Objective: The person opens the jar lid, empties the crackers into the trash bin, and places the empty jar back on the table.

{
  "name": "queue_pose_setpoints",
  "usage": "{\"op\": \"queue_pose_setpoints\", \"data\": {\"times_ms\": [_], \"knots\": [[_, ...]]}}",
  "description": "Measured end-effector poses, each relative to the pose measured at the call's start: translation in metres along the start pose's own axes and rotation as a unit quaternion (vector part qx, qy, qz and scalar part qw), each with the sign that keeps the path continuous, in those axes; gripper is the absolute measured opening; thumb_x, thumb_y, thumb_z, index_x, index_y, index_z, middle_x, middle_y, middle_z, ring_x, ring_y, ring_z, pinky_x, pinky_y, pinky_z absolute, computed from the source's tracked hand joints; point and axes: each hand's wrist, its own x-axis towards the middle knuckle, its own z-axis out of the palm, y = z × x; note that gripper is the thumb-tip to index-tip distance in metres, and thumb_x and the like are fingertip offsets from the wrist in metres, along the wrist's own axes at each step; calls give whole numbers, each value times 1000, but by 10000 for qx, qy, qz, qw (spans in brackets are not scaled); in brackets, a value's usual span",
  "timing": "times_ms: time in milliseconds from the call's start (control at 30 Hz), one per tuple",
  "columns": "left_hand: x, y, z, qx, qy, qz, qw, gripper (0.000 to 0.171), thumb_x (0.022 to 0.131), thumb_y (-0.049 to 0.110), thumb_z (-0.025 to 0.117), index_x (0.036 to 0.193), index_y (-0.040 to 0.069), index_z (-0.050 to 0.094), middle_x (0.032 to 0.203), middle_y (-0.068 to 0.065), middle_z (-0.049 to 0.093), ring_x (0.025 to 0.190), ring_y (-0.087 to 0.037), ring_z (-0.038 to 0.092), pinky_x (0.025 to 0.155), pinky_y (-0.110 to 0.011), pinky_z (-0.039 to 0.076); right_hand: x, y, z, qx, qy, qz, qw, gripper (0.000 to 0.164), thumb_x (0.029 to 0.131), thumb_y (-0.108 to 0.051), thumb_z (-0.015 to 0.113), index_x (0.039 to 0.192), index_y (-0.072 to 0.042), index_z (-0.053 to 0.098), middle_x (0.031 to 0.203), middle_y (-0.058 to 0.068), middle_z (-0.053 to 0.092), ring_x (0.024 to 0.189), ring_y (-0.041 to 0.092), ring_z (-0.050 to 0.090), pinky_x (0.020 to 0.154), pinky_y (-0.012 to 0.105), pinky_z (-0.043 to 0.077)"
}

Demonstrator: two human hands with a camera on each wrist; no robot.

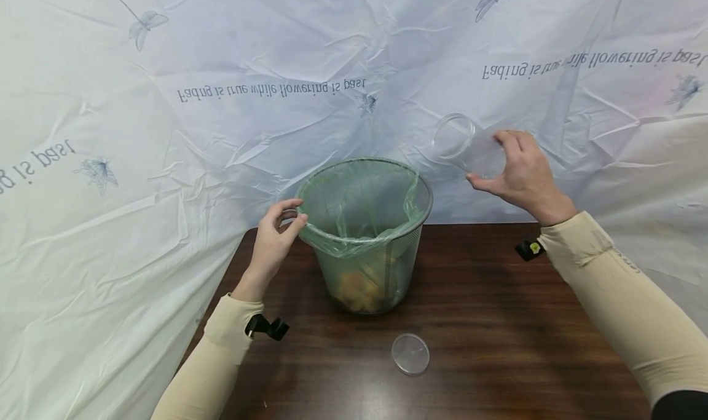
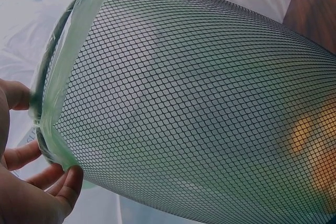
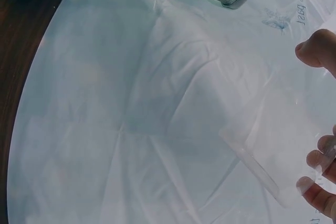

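A mesh wastebasket point(image 1: 406, 254) stands upright on the table, lined with a green plastic bag point(image 1: 334, 246) folded over its rim. At the basket's left side my left hand point(image 1: 273, 232) pinches the rim and bag edge between thumb and fingers, also visible in the left wrist view. To the right, raised above rim height, my right hand point(image 1: 525, 174) grips a clear plastic jar point(image 1: 482, 154). The jar is tilted on its side, its round mouth facing left toward the basket, and nothing shows inside it. Orange-yellow contents point(image 1: 358, 289) show blurred through the basket's lower wall.
A round clear lid point(image 1: 410, 354) lies flat on the dark wooden table point(image 1: 498, 346) in front of the basket. White printed sheeting point(image 1: 249, 39) hangs behind and at both sides, close to the basket's back.
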Motion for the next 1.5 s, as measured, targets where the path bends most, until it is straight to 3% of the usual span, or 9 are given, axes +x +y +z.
{"op": "queue_pose_setpoints", "data": {"times_ms": [567,1500], "knots": [[0,0,0,15,38,3,10000,45,96,19,62,135,-1,51,135,-11,46,116,-21,47,100,-37,40,-8,7,1,107,245,-39,9996,76,55,-36,80,110,12,58,99,30,60,90,46,55,80,57,46],[0,1,1,-72,52,6,10000,42,96,15,62,135,0,52,136,-14,46,116,-23,47,103,-47,37,-25,14,-3,43,-110,375,9992,74,54,-30,86,105,13,54,94,30,57,88,45,53,80,56,44]]}}
